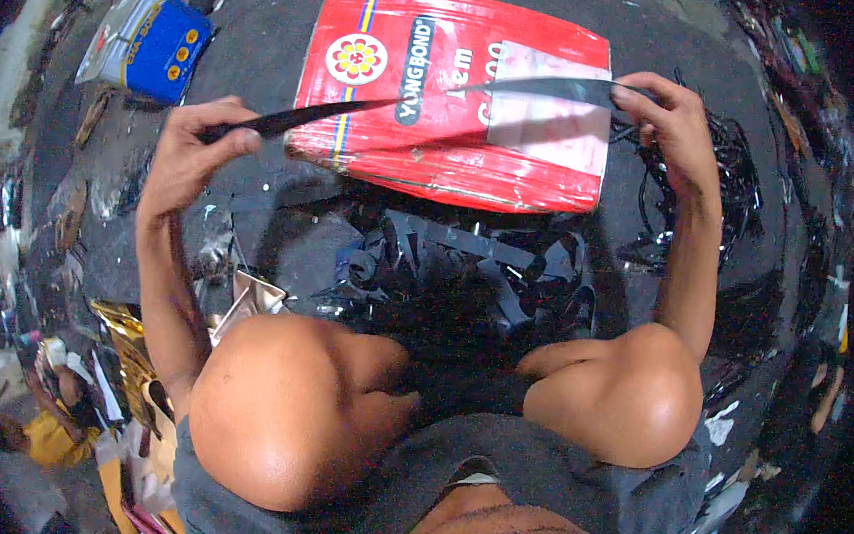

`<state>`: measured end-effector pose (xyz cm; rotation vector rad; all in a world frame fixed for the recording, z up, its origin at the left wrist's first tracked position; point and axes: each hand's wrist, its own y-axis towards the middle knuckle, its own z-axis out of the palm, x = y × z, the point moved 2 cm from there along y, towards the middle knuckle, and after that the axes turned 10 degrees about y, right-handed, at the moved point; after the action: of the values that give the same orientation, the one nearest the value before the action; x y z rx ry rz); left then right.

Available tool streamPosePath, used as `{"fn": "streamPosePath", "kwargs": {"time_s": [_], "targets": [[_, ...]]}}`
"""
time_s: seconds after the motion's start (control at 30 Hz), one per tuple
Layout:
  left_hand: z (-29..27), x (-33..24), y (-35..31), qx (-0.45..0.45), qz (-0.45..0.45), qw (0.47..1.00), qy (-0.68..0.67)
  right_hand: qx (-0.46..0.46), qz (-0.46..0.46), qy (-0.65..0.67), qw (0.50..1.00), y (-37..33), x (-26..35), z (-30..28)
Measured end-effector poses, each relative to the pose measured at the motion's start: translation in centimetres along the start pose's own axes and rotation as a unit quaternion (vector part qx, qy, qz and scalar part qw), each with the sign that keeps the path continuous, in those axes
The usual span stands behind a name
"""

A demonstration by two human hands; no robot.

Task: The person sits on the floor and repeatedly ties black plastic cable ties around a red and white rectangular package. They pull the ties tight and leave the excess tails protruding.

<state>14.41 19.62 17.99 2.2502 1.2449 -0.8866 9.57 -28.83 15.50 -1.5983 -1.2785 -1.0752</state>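
Note:
A thin black strip (344, 108) stretches between my two hands, slightly bowed, above a red rectangular can (444, 173) that lies on its side in front of me. My left hand (201, 144) pinches the strip's left end between thumb and fingers, just left of the can. At the can's right edge my right hand (674, 126) pinches the other end. The can's upper face carries a flower emblem, printed lettering and a pale label (548, 126). A faint shadow of the strip falls across that face.
A blue and white tin (159, 45) stands at the far left. Black strip scraps (468, 260) lie between the can and my knees. Tangled black strips (725, 180) sit beside my right forearm. Gold-coloured sheet scraps (130, 344) lie at left, near a person in yellow (58, 434).

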Motion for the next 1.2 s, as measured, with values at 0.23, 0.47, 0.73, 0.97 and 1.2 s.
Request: {"fn": "streamPosePath", "kwargs": {"time_s": [0.23,0.47,0.73,0.97,1.2], "targets": [[-0.6,2.3,5.1,-0.178,0.14,0.726,0.649,0.056,-0.122,-0.149,0.98,0.1,-1.4,4.1],[15.5,-9.2,12.4,-0.198,0.238,0.948,0.071,0.005,-0.154,-0.176,0.972,-0.6,-1.9,7.8],[23.2,-9.4,14.7,-0.074,0.159,0.981,-0.085,-0.1,-0.214,-0.293,0.926,-1.9,-2.0,5.8],[23.9,-9.6,14.5,-0.109,0.224,0.968,0.005,-0.084,-0.298,-0.286,0.907,-2.3,-2.7,4.3],[24.0,-9.3,13.9,-0.122,0.256,0.958,0.038,-0.057,-0.311,-0.278,0.907,-2.6,-3.2,3.9]]}}
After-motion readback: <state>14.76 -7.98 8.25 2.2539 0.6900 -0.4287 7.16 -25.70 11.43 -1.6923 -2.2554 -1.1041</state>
